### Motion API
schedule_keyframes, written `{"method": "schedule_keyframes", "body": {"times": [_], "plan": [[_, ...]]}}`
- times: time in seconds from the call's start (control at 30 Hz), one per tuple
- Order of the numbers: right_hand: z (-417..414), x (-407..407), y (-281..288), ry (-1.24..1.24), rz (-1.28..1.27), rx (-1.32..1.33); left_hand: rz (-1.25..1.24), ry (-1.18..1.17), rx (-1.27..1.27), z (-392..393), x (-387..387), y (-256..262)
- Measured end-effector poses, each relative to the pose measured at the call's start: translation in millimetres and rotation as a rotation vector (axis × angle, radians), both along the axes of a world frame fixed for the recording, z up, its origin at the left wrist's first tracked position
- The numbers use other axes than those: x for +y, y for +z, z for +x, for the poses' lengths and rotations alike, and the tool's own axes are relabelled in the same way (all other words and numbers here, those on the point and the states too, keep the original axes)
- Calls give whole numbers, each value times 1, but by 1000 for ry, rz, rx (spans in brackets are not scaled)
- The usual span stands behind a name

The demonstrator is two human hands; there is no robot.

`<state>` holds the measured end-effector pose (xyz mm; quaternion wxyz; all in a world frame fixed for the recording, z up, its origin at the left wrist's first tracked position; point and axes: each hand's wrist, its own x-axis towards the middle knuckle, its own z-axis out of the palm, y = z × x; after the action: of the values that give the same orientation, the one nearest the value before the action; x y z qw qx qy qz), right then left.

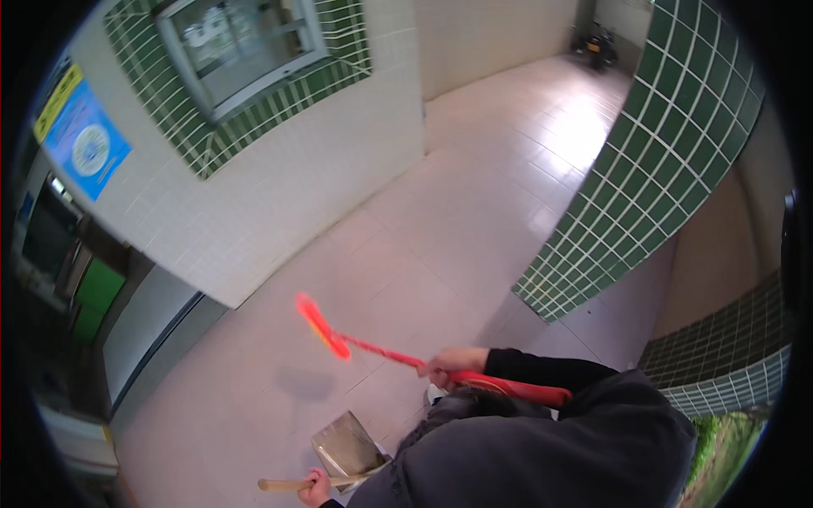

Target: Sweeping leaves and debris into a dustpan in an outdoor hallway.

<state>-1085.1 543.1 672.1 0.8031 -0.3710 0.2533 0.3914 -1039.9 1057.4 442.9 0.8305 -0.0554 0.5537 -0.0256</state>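
Note:
My right hand [456, 366] is closed around the red handle of a broom [387, 353]. The handle's thick end runs back beneath my forearm. Its head [322, 327], blurred and bright red with a yellowish edge, is held out ahead of me over the floor. Lower down, my left hand [315, 489] grips a light wooden stick [279, 486]. Below that stick is a metal dustpan [346, 443] with a dull, stained pan. Where stick and pan join is partly hidden by my dark clothing [508, 438].
Pale pink tiles cover the floor [406, 273]. On the right stands a green-tiled pillar [641, 165]. A white wall [317, 171] with a window [244, 51] borders the left, next to a doorway threshold [155, 346]. Far back is a dark wheeled object [597, 47].

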Motion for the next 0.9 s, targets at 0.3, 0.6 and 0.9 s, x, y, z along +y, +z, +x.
{"method": "schedule_keyframes", "body": {"times": [0.3, 0.6, 0.9], "plan": [[91, -146, 29, -812, 268, 2, -23, -196, -31, 188, -226, 109], [144, -310, 43, -1261, 549, -80, -10, -504, -166, 361, -472, 114], [154, -457, 45, -1607, 618, -194, -222, -815, -158, 486, -739, 90]]}}
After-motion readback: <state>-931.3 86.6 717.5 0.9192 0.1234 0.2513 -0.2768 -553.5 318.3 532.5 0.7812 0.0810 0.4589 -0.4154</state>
